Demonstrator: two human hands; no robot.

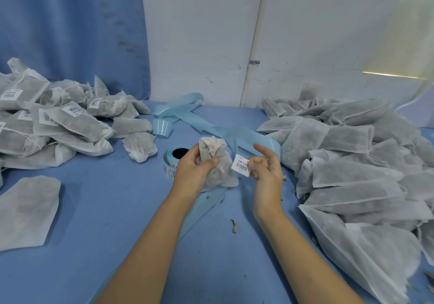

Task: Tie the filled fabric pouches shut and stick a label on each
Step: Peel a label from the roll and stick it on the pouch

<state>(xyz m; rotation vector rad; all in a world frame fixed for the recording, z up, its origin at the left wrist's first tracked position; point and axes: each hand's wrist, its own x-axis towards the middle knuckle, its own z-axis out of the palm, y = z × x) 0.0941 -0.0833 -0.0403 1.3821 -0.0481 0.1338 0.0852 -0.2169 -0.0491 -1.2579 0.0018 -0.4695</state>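
I am gripping the tied pouch (224, 174) in my left hand (195, 165), with my thumb pressing across it just below the gathered neck, and I am holding it up in front of me over the surface (105, 209). My right hand (267, 169) is pinching a barcode label (240, 164) by one edge with the index finger sticking out. The label is hanging right at the pouch's right side; I cannot tell whether it is touching yet.

I think the label wants the flat belly below the knot, so I should be tightening the fabric with my left thumb, landing the free edge first, then smoothing across to avoid creases. The labelled pile (58, 120) is lying well out past my left hand, and the label roll (175, 155) is sitting just behind it.
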